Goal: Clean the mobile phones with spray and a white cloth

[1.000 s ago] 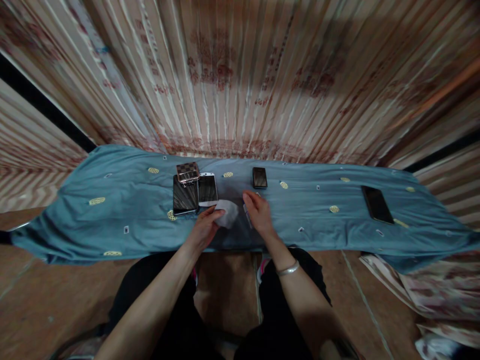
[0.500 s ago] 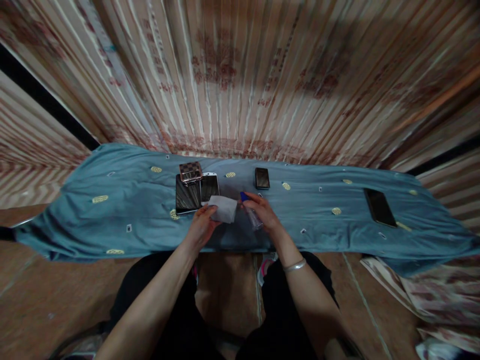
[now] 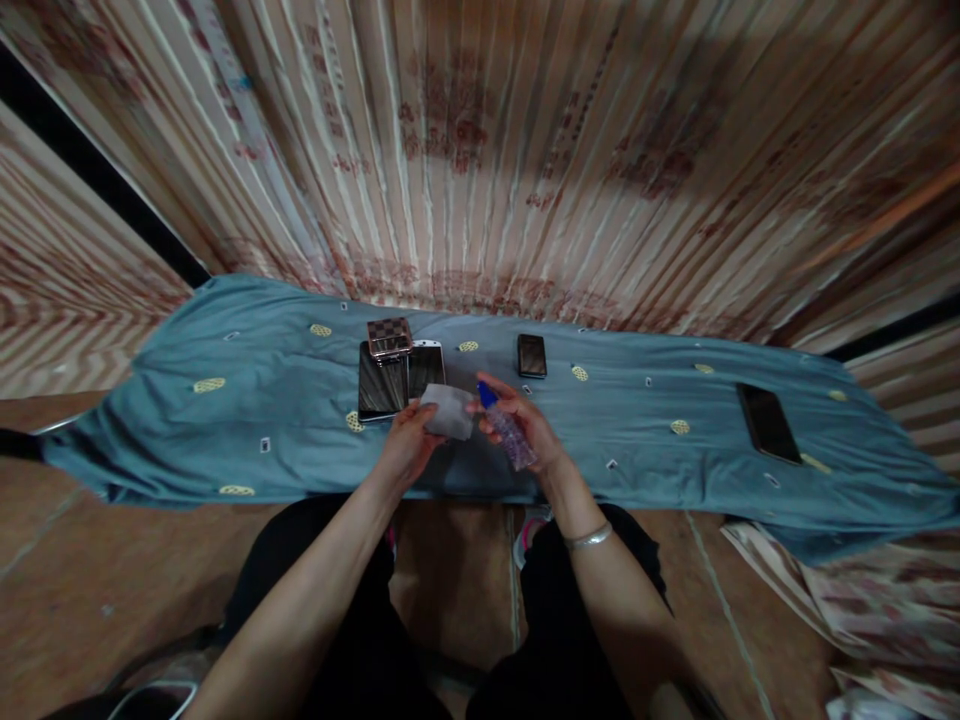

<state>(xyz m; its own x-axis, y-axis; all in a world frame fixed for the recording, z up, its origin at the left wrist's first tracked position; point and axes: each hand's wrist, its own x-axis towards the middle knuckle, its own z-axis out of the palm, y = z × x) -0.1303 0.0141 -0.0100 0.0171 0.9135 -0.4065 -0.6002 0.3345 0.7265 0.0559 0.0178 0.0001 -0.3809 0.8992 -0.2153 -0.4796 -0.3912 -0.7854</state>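
Striped, rust-and-cream curtain fabric [image 3: 480, 150] fills the whole back of the view and comes down right behind the far edge of the work surface. Below it lies a long blue cloth [image 3: 187, 430] with small yellow motifs, draped over a low table; its near edge hangs just above the person's knees, and its two ends sag toward the brown tiled floor [image 3: 75, 590]. To the left of the hands the cloth is bare for a long stretch, and to the right there is another wide bare run before a lone black phone [image 3: 766, 422] that lies well apart near the right end.

Nearer the middle, a dark phone [image 3: 381, 382] and a white-edged phone [image 3: 426, 365] lie side by side, touching, with a checkered case [image 3: 389, 338] resting across their far ends. A small black phone [image 3: 531, 355] sits alone, close to the far edge and just beyond the right hand.

Close to the near edge, the left hand [image 3: 405, 450] pinches a white wipe [image 3: 448, 410] between thumb and fingers, holding it up just beside the two phones. The right hand [image 3: 525, 435] is closed around a small clear spray bottle [image 3: 510, 435] with a blue cap, tilted so that the cap points at the wipe; the cap is very near the wipe, though I cannot tell whether they touch. A silver bangle [image 3: 589, 538] circles the right wrist.
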